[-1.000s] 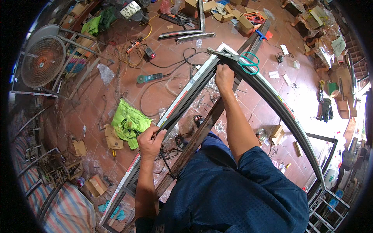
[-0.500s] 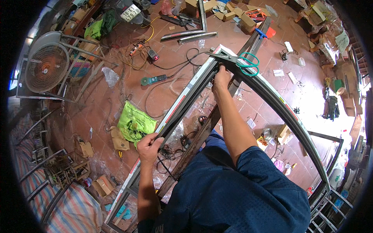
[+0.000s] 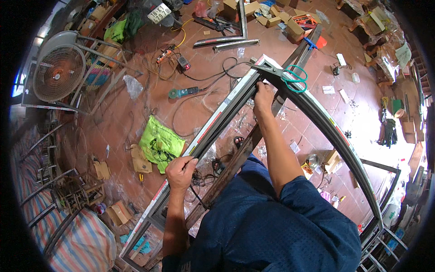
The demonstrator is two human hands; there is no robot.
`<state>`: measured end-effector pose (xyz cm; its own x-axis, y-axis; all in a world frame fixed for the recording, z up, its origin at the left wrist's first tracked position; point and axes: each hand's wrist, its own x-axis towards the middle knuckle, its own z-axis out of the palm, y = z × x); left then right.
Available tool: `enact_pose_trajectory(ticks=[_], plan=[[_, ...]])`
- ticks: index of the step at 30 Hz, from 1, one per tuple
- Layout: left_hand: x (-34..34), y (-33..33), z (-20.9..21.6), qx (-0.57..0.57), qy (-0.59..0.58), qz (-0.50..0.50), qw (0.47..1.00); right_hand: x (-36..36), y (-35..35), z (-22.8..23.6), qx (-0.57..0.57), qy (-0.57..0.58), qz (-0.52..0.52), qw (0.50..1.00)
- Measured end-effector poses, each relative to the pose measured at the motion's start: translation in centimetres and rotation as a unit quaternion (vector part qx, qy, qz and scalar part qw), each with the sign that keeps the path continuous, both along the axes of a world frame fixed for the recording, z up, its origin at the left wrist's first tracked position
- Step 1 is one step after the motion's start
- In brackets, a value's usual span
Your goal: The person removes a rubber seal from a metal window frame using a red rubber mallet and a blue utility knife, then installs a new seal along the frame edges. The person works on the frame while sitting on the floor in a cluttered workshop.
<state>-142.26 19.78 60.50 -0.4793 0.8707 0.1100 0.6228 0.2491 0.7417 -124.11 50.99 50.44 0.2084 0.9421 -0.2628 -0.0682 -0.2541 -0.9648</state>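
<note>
A grey metal frame (image 3: 217, 122) with one straight rail and one curved rail (image 3: 337, 136) lies across in front of me, its corner pointing away. My left hand (image 3: 180, 171) is closed around a thin black rubber strip (image 3: 195, 196) at the straight rail, low on the frame. My right hand (image 3: 263, 97) reaches to the far corner, its fingers pinching the same strip into the rail's groove. Teal-handled scissors (image 3: 294, 78) rest on the curved rail just right of that hand.
A wooden beam (image 3: 235, 158) runs under the frame. On the tiled floor lie a green bag (image 3: 158, 143), a teal angle grinder (image 3: 183, 93), cables, cardboard boxes and metal profiles (image 3: 226, 43). A round fan (image 3: 59, 72) stands at the left, striped cloth (image 3: 77, 245) lower left.
Both hands stay at nearly the same spots on the frame. The view has tipped slightly, so everything sits a little lower in the picture.
</note>
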Motion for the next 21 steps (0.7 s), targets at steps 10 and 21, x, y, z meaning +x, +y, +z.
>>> enact_pose_trajectory(ticks=[10, 21], plan=[[0.1, -0.8, -0.5, 0.044, 0.028, 0.004, 0.999, -0.8, -2.5, -0.2, -0.085, 0.126, 0.023, 0.988], [-0.3, -0.9, -1.4, 0.072, 0.087, -0.045, 0.993, -0.8, -4.3, -2.2, -0.073, 0.065, 0.059, 0.993]])
